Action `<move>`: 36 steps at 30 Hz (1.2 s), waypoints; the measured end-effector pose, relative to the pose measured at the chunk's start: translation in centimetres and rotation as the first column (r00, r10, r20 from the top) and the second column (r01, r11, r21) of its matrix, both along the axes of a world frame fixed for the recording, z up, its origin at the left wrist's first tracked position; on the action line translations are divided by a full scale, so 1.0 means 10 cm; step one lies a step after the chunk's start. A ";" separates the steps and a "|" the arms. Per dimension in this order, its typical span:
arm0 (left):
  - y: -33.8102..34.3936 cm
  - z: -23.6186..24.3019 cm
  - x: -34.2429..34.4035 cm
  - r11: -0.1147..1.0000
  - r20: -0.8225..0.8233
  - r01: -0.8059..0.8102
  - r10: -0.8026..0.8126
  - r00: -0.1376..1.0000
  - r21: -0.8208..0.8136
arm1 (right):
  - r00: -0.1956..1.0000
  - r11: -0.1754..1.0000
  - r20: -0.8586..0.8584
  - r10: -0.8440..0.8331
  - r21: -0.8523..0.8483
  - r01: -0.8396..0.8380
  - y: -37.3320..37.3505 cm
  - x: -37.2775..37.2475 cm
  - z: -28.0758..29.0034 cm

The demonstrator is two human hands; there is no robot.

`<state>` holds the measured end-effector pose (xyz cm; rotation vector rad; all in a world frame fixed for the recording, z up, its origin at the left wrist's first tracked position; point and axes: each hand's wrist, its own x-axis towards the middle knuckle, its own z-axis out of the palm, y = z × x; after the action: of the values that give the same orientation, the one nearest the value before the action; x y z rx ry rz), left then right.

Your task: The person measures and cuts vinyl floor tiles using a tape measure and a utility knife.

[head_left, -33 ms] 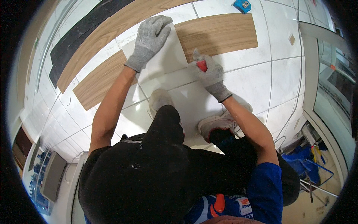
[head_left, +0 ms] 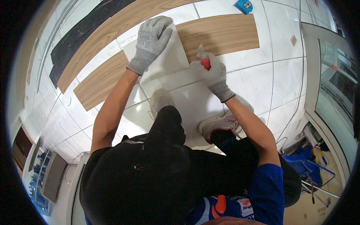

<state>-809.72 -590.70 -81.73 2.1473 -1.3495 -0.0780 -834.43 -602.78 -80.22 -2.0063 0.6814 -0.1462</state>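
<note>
My left hand point(head_left: 153, 42), in a grey knitted glove, lies flat on a white square sheet or tile point(head_left: 171, 56), fingers stretched toward its far edge and thumb apart. The square lies across a strip of wood-look plank, which shows on its right side point(head_left: 221, 33) and its left side point(head_left: 102, 80). Whether that is one plank or two is hidden under the square. My right hand point(head_left: 213, 75), also gloved, is closed around a small red-handled tool point(head_left: 205, 63), just beside the square's near right corner. The tool's working end is hidden.
Beyond runs a longer wood-look plank point(head_left: 97, 48), with black sheets point(head_left: 78, 41) behind it. A blue tape measure point(head_left: 244, 6) sits at the far right on white floor tiles point(head_left: 251, 75). A cable point(head_left: 301, 67) trails along the right, near a glass door point(head_left: 330, 82). Blue gear point(head_left: 307, 167) lies lower right.
My right hand has shifted slightly to the right and nearer to me with the red-handled tool. My left hand stays on the white square, nearly unmoved.
</note>
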 end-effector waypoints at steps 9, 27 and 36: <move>0.16 0.01 -0.26 0.988 0.068 -0.102 0.095 0.993 0.112 | 0.973 0.999 -0.231 0.002 0.043 0.008 -0.37 0.40 0.31; 0.06 -0.02 -0.07 0.967 0.089 -0.186 0.172 0.981 0.173 | 0.827 0.981 -0.550 0.117 -0.066 -0.182 -0.22 1.08 0.36; 0.02 -0.08 -0.06 0.958 0.102 -0.185 0.165 0.981 0.221 | 0.838 0.978 -0.525 0.147 -0.051 -0.204 -0.12 1.09 0.24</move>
<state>-810.29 -590.53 -82.49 2.4810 -1.2397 -0.0789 -823.51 -604.03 -77.85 -2.2172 0.8285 0.5025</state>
